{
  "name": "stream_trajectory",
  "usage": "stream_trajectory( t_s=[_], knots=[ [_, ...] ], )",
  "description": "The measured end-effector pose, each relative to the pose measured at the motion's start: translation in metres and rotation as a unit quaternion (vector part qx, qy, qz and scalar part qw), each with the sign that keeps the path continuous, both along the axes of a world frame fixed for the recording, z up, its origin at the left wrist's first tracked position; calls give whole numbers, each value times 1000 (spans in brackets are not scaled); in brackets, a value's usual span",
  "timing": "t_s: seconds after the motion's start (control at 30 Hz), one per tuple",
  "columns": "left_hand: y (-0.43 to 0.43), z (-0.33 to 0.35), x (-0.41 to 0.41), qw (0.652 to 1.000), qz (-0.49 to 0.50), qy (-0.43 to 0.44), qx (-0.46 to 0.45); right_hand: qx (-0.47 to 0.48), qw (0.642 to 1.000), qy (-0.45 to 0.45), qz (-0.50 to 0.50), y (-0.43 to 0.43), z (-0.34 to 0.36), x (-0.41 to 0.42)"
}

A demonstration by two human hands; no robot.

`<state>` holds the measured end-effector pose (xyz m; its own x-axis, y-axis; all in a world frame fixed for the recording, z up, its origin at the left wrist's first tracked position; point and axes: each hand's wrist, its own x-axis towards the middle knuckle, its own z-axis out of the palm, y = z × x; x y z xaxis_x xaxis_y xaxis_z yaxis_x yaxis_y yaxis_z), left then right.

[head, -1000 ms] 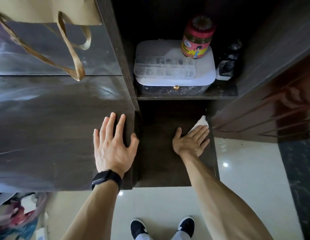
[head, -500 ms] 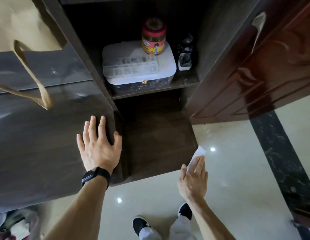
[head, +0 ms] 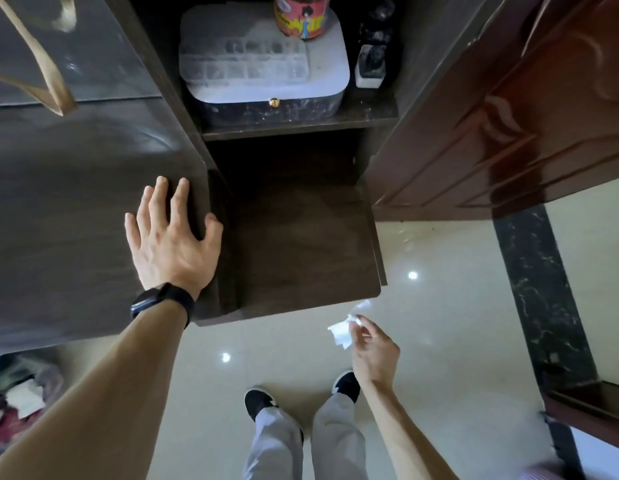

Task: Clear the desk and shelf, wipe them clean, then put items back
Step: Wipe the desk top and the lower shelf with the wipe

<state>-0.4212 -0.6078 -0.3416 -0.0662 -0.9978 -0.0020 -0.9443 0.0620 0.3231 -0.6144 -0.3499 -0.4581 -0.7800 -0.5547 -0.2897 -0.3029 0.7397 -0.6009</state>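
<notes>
My left hand [head: 173, 240] lies flat, fingers spread, on the right edge of the dark wooden desk [head: 76, 220]. Below the desk's front edge, over the floor, my right hand [head: 372, 348] pinches a crumpled white wipe [head: 342, 332] between its fingertips. The lower shelf [head: 301, 237] beside the desk is a bare dark board. On the upper shelf [head: 370, 114] stands a white-lidded box [head: 263, 64] with a clear ice tray on top and a red-labelled jar [head: 301, 15] on its back right corner.
A beige bag strap [head: 44, 64] hangs over the desk's back left. A small dark object on a white base [head: 370, 65] stands right of the box. A reddish wooden door [head: 508, 116] stands open at right. A pile of clutter [head: 20, 403] lies on the glossy floor at lower left.
My right hand has left the lower shelf, drawn back over the floor and gone from pressing the wipe flat to pinching it. My left hand stays on the desk.
</notes>
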Motion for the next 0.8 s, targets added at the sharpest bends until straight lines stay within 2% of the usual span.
stream_trajectory(
  t_s=[0.07, 0.17, 0.27, 0.43, 0.63, 0.8],
  knots=[
    [1, 0, 0, 1000, -2, -2, 0, 29, 999, -33, 23, 14, 7, -3],
    [-1, 1, -1, 1000, 6, 5, 0, -1, 1000, 15, 20, 18, 16, -19],
    [-1, -2, 0, 1000, 5, 2, -12, -7, 1000, -29, 6, -17, 35, -48],
    [-3, -7, 0, 1000, 7, 5, -22, -68, 997, -31, 1, -110, 42, -92],
    [-4, -6, 0, 1000, 11, -3, -22, -87, 989, 106, 49, -202, 18, -124],
    [-4, -6, 1, 1000, 15, -13, -17, -95, 982, 140, 83, -220, -4, -125]
  ],
)
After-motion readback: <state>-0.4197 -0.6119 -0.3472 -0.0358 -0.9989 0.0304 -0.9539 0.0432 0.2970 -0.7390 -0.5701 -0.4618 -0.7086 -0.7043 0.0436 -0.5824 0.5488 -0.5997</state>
